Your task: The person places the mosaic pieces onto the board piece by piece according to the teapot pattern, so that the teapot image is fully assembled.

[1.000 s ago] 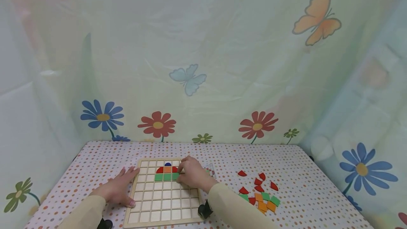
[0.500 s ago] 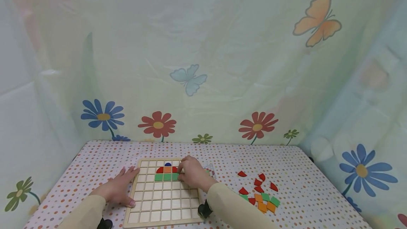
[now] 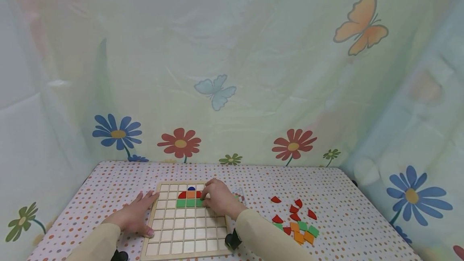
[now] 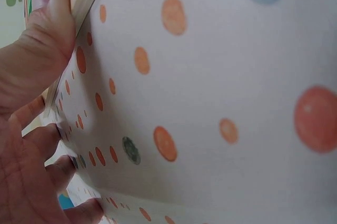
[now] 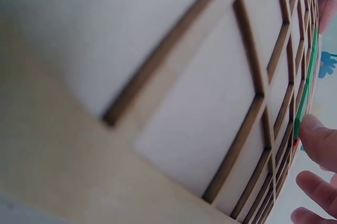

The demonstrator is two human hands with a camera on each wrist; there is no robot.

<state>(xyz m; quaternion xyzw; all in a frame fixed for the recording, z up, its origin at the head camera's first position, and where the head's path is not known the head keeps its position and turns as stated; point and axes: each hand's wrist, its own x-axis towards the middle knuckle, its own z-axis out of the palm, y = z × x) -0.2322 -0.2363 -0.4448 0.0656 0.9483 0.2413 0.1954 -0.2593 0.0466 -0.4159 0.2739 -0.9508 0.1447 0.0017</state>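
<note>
A wooden grid board (image 3: 168, 223) lies on the table. Near its far edge sit a blue half-round tile (image 3: 191, 189), an orange square tile (image 3: 191, 194), red curved tiles (image 3: 182, 195) on both sides of it and a row of green tiles (image 3: 190, 203). My right hand (image 3: 222, 199) is bent over the right end of this group, index finger and thumb at the right red quarter-circle tile (image 3: 198, 195). In the right wrist view its thumb (image 5: 314, 134) meets the end of the green row. My left hand (image 3: 132, 214) rests spread along the board's left edge, fingertips and thumb at the frame.
Loose red quarter-circle tiles (image 3: 294, 209), green tiles (image 3: 313, 231) and orange tiles (image 3: 299, 237) lie to the right of the board. Behind my right hand a patterned sheet (image 3: 239, 195) partly shows. The dotted table (image 3: 348, 212) meets a flowered backdrop.
The fingers of my right hand shift very slightly at the red tile. My left hand and the board stay in place.
</note>
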